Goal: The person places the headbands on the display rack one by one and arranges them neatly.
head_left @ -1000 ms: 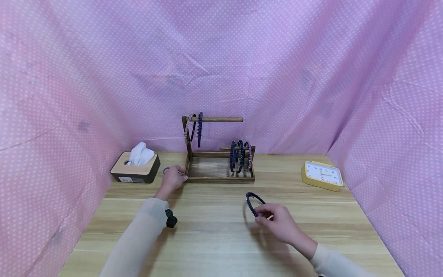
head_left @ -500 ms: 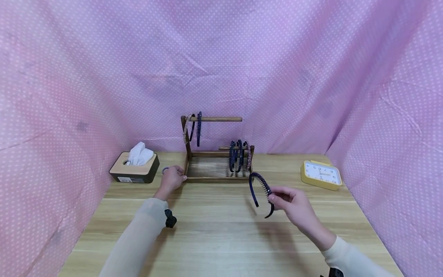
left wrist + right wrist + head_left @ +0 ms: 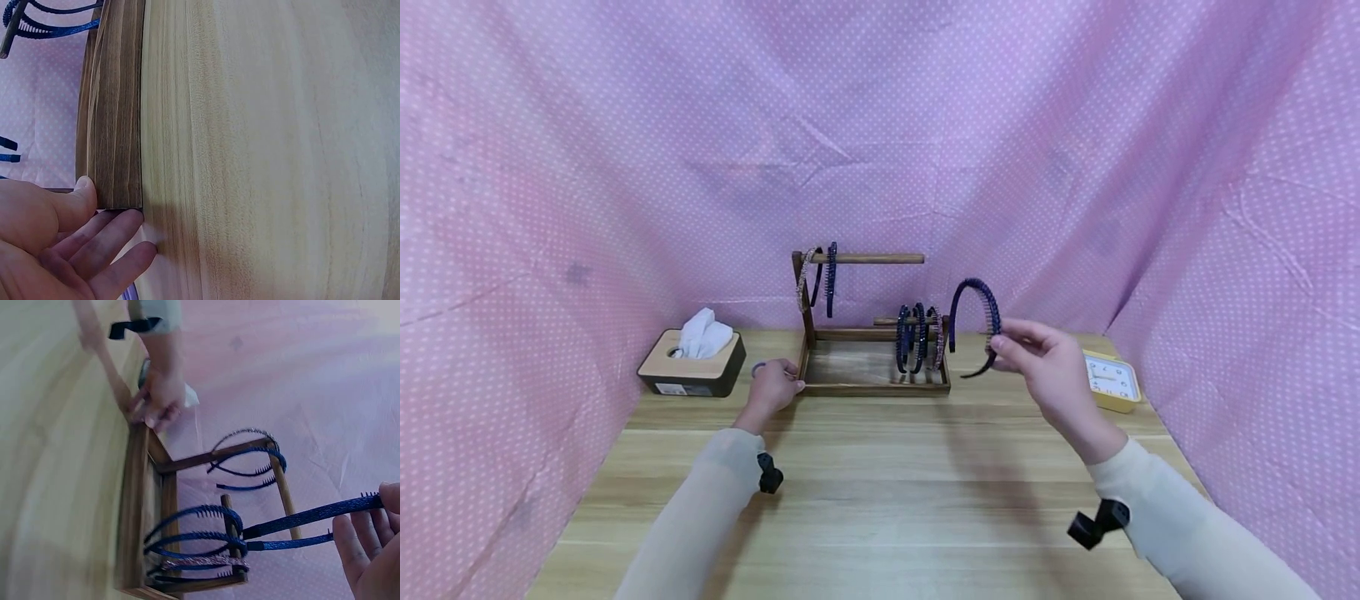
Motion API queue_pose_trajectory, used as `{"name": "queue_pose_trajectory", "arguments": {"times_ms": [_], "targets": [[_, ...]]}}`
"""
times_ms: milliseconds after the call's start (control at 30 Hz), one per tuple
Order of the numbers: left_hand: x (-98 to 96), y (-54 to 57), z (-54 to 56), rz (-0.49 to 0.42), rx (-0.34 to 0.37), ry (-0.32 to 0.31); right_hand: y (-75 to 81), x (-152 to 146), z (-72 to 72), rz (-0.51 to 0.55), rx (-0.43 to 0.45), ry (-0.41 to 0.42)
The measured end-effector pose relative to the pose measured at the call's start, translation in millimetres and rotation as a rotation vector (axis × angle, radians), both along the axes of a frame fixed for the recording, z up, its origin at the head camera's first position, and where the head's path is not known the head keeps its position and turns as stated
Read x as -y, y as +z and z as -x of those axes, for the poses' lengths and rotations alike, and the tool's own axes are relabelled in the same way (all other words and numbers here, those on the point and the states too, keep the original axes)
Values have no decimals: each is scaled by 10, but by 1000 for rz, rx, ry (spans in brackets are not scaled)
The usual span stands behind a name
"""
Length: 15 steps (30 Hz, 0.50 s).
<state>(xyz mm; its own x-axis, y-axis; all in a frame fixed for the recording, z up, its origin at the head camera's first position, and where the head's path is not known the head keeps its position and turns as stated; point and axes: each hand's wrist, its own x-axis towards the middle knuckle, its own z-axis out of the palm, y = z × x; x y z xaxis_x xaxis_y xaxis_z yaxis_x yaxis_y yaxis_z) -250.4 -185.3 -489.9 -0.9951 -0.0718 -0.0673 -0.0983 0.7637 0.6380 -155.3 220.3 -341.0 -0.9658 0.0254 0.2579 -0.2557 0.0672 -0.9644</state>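
My right hand [image 3: 1051,367] pinches a dark blue toothed headband [image 3: 992,310] between thumb and fingers, raised to the right of the wooden stand [image 3: 872,390]. Its ends point down and left in the head view. My left hand [image 3: 772,386] holds the stand's left front corner, thumb on the side and fingers [image 3: 109,240] at the end of the front rail. From the stand's upper rod hang a beige sparkly headband [image 3: 803,283] and a dark blue headband [image 3: 831,283]. Dark blue headbands [image 3: 919,337] and a pink glittery headband [image 3: 938,337] hang on the lower rod.
A tissue box [image 3: 692,367] with a white tissue sticking out stands left of the stand. The yellow clock [image 3: 1116,379] at the right is partly hidden by my right hand. A small purple loop [image 3: 758,367] shows behind my left hand. Pink dotted cloth [image 3: 880,150] surrounds the table.
My right hand has lifted the headband up and away from me, from low over the table to rod height, turning it upright. My left hand has stayed at the stand's corner.
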Motion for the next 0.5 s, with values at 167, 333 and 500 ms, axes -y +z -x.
{"name": "queue_pose_trajectory", "arguments": {"times_ms": [167, 333, 500], "targets": [[-2, 47, -15, -10, 14, -3, 66, 91, 358, -32, 7, -41], [-12, 35, -28, -15, -1, 2, 84, 173, 695, -86, 58, -66], [-12, 28, -34, -8, -2, 5, 106, 306, 917, -132, 92, -92]]}}
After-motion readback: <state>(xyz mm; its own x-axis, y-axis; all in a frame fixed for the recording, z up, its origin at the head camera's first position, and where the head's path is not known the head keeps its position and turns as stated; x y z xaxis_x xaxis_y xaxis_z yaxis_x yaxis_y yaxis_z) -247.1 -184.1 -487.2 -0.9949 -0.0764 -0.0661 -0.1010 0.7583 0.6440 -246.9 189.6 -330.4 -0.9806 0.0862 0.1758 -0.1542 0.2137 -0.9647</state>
